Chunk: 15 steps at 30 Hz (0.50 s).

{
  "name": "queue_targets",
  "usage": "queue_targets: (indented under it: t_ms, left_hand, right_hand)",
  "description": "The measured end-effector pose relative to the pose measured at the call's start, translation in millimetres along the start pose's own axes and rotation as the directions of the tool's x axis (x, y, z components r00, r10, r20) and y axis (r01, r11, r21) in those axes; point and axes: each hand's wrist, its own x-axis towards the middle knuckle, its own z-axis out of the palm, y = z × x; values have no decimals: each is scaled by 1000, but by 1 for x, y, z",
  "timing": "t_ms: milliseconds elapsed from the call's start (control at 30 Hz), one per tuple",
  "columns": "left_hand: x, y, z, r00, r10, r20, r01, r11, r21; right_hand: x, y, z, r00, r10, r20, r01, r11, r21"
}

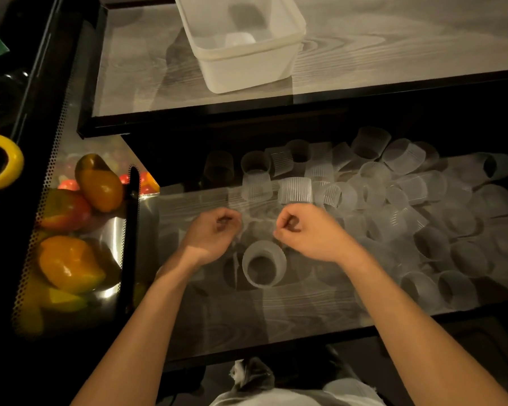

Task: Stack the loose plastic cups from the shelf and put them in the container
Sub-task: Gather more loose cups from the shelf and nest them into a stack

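The person's left hand and right hand hover side by side over the lower shelf. Both are clenched into loose fists with the fingers curled under, and nothing can be seen in either. Just below the gap between them, one translucent cup lies on its side on the shelf, with its open mouth facing the camera. Beyond the knuckles a ribbed cup stands on the shelf, near the right hand. To the right and towards the back, the loose plastic cups lie scattered in a heap. Some are tipped over, some are upright, and many touch one another. On the upper shelf, well apart from the hands, sits the white container, open at the top, with a pale object inside. To the left of the lower shelf, a perforated metal bin holds yellow-orange fruit.
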Motion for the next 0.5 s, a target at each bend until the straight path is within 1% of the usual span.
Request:
queue_targets:
  t_ms: [67, 133, 200, 267, 367, 433, 500]
  left_hand:
    - [16, 2, 0, 998, -48, -40, 45, 995, -85]
    - [34, 5, 4, 987, -128, -95, 109, 977, -181]
    - [51, 6, 9, 974, -197, -109, 167, 957, -237]
    - [65, 8, 14, 965, -246, -90, 217, 944, -249]
    - [76, 9, 23, 961, -271, -50, 249, 933, -260]
    - [80, 8, 28, 960, -277, -23, 263, 932, -248]
    - [82, 7, 32, 962, -274, 3, 267, 932, -247]
  right_hand:
    - [14, -3, -4, 999, 31, -21, -29, 993, 112]
    - [30, -7, -1, 996, 88, -7, -85, 979, 185]
    - [47, -10, 4, 993, 120, 23, -122, 979, 165]
    - [63, -16, 9, 987, 148, 57, -153, 983, 105]
    - [84, -20, 16, 976, 201, 84, -203, 979, 12]
    - [91, -20, 19, 967, 228, 110, -232, 972, 23]
    - [94, -19, 22, 958, 250, 137, -264, 959, 99]
